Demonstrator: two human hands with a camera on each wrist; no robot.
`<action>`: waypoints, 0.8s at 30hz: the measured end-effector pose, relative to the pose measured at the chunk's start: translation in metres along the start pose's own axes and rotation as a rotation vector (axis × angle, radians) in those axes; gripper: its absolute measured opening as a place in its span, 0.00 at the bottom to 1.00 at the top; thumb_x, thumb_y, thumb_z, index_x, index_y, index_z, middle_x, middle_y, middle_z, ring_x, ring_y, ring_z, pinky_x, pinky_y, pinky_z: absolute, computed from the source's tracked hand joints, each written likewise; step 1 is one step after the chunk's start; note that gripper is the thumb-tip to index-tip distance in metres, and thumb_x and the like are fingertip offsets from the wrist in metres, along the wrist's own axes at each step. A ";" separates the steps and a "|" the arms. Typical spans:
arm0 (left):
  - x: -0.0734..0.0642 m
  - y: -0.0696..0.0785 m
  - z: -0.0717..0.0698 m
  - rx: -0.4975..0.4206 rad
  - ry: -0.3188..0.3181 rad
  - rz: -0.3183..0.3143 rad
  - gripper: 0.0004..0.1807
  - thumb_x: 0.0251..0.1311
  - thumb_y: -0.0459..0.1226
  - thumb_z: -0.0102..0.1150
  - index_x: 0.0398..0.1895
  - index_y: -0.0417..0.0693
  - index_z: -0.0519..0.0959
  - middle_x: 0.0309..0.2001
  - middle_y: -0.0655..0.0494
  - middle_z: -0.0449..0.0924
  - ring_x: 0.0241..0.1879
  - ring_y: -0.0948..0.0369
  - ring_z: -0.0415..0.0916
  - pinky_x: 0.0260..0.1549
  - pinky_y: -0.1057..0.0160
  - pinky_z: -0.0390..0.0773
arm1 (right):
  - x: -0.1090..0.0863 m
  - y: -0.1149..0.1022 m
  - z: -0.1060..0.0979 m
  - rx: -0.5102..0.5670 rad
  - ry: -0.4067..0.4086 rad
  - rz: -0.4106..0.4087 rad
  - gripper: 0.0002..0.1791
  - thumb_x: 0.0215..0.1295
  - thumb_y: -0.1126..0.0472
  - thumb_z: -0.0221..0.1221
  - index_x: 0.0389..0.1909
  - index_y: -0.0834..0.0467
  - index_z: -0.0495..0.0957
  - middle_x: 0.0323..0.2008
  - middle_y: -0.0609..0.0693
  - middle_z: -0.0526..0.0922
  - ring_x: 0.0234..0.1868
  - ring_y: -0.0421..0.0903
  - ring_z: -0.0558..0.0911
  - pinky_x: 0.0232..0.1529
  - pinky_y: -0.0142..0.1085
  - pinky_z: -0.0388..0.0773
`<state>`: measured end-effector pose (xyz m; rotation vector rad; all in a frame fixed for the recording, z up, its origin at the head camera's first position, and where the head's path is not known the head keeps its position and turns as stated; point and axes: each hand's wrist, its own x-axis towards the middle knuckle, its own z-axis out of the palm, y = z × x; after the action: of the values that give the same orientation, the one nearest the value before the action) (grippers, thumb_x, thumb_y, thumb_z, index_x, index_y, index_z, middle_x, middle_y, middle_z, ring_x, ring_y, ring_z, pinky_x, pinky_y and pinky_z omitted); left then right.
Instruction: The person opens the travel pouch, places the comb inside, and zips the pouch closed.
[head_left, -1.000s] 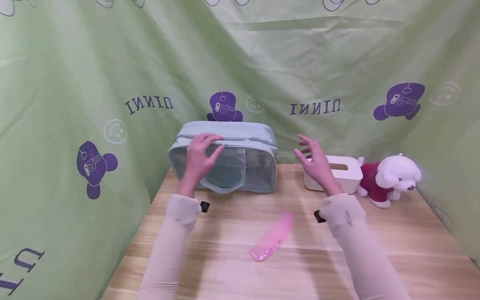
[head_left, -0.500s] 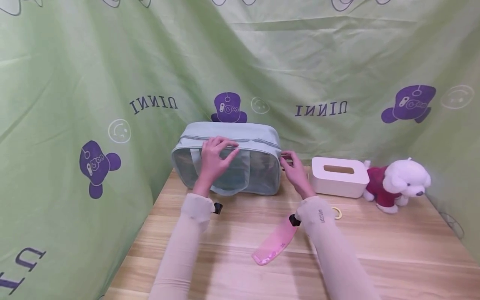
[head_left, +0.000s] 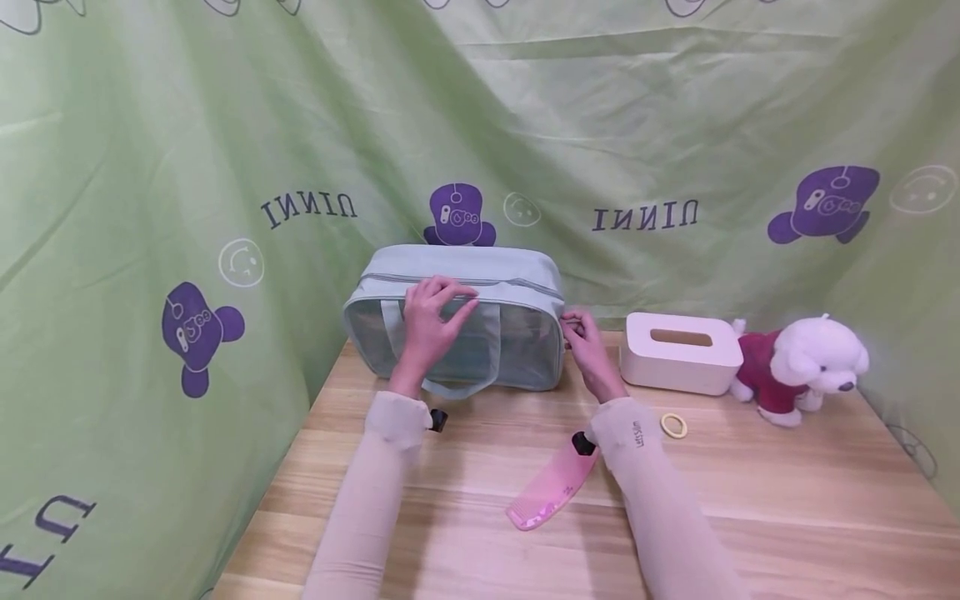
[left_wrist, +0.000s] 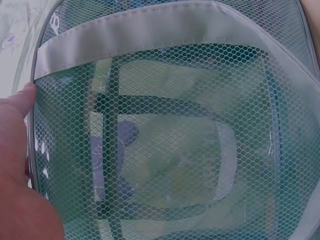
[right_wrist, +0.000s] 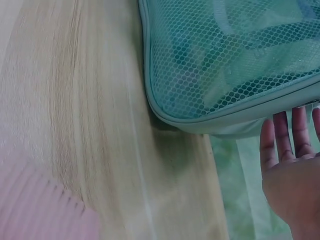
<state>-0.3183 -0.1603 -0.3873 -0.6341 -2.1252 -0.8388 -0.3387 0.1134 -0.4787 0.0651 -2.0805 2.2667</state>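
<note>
A pale blue-green toiletry bag (head_left: 525,342) with see-through mesh sides stands upright at the table's back, its strap handle (head_left: 495,350) hanging down in front. Along its top runs a zipper (head_left: 390,276). My left hand (head_left: 429,323) pinches the bag's upper front edge between thumb and fingers; the left wrist view shows the thumb (left_wrist: 20,100) against the piping. At the bag's right end, my right hand (head_left: 588,354) has thumb and index finger together at the upper corner. Its other fingers (right_wrist: 284,137) touch the side; whatever small part it pinches is hidden.
A pink comb (head_left: 551,492) lies in front, partly under my right wrist. A cream ring (head_left: 673,426) lies right of that wrist. Behind stand a white tissue box (head_left: 678,371) and a white plush dog (head_left: 817,358) in red. A green curtain (head_left: 525,125) hangs behind the table.
My right hand has moved left from in front of the tissue box to the bag's right end. My left hand has settled on the bag's top front edge. The ring has come into view.
</note>
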 end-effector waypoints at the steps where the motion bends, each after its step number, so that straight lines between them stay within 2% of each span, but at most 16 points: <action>1: 0.000 0.000 0.000 -0.001 0.001 0.001 0.08 0.62 0.42 0.72 0.42 0.51 0.89 0.44 0.51 0.84 0.50 0.51 0.77 0.57 0.45 0.66 | 0.000 0.000 0.000 0.008 0.003 0.006 0.17 0.80 0.65 0.51 0.62 0.68 0.65 0.40 0.44 0.76 0.39 0.35 0.76 0.43 0.27 0.75; 8: 0.000 0.000 0.002 -0.015 0.018 0.019 0.09 0.60 0.42 0.73 0.42 0.51 0.89 0.43 0.50 0.84 0.50 0.50 0.77 0.57 0.44 0.66 | -0.001 0.003 -0.002 0.038 0.018 0.057 0.16 0.78 0.67 0.54 0.61 0.68 0.69 0.38 0.41 0.80 0.39 0.33 0.78 0.44 0.27 0.76; 14: 0.000 -0.001 0.002 -0.036 0.027 0.027 0.09 0.58 0.42 0.75 0.40 0.51 0.89 0.42 0.50 0.84 0.48 0.50 0.77 0.56 0.44 0.65 | -0.003 -0.002 -0.004 0.003 0.034 0.086 0.17 0.78 0.65 0.54 0.61 0.71 0.72 0.41 0.41 0.79 0.39 0.33 0.77 0.44 0.26 0.76; 20: 0.002 -0.001 0.002 -0.074 0.030 0.022 0.08 0.57 0.41 0.75 0.38 0.50 0.89 0.39 0.51 0.83 0.46 0.51 0.77 0.54 0.46 0.62 | -0.003 -0.006 -0.006 -0.018 0.027 0.109 0.18 0.79 0.62 0.54 0.58 0.72 0.74 0.36 0.39 0.79 0.36 0.32 0.78 0.54 0.35 0.78; 24: 0.002 0.001 0.002 -0.092 0.050 0.036 0.08 0.55 0.39 0.76 0.37 0.49 0.89 0.39 0.50 0.84 0.45 0.50 0.77 0.54 0.46 0.61 | -0.004 -0.010 -0.009 -0.037 0.027 0.116 0.16 0.78 0.62 0.55 0.56 0.72 0.76 0.39 0.42 0.79 0.36 0.33 0.79 0.57 0.40 0.79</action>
<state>-0.3197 -0.1578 -0.3859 -0.6896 -2.0334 -0.9270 -0.3337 0.1227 -0.4697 -0.0905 -2.1655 2.2778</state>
